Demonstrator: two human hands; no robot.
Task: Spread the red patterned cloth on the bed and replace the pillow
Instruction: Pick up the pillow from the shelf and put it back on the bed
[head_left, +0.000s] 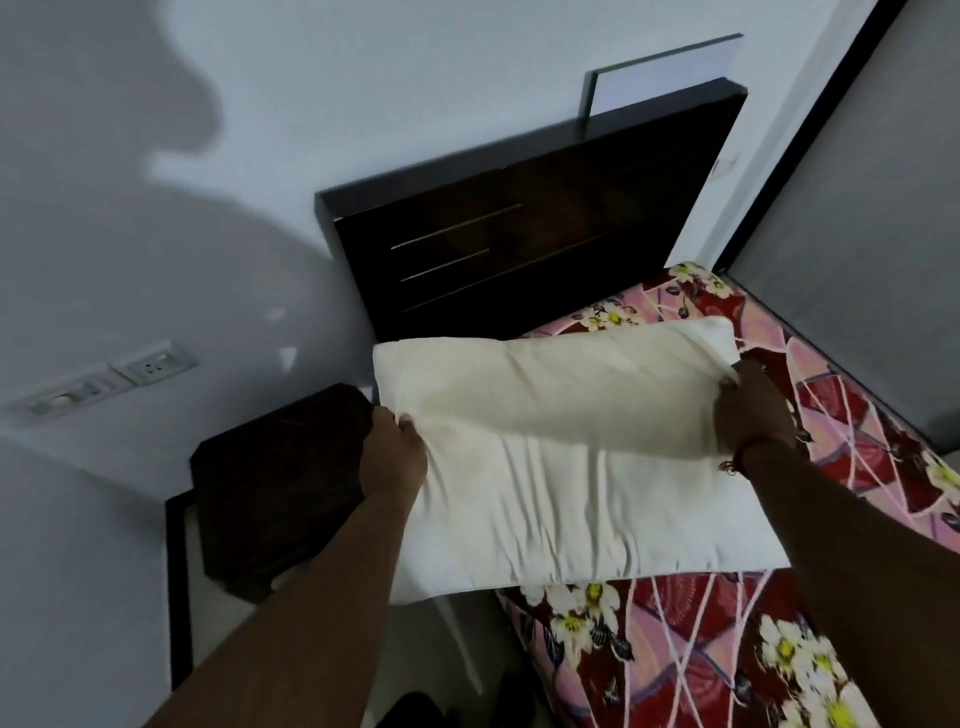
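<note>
Left hand (393, 451) clamped on the pillow's (566, 452) left edge, fingers bunching the fabric. Right hand (753, 410) gripping the far right corner, red thread at the wrist. Both arms extended. White pillow sits at the head end of the bed, over the red patterned cloth (852, 431), which covers the mattress. Dark headboard (519, 244) just behind; dark nightstand (275, 493) left of the bed.
</note>
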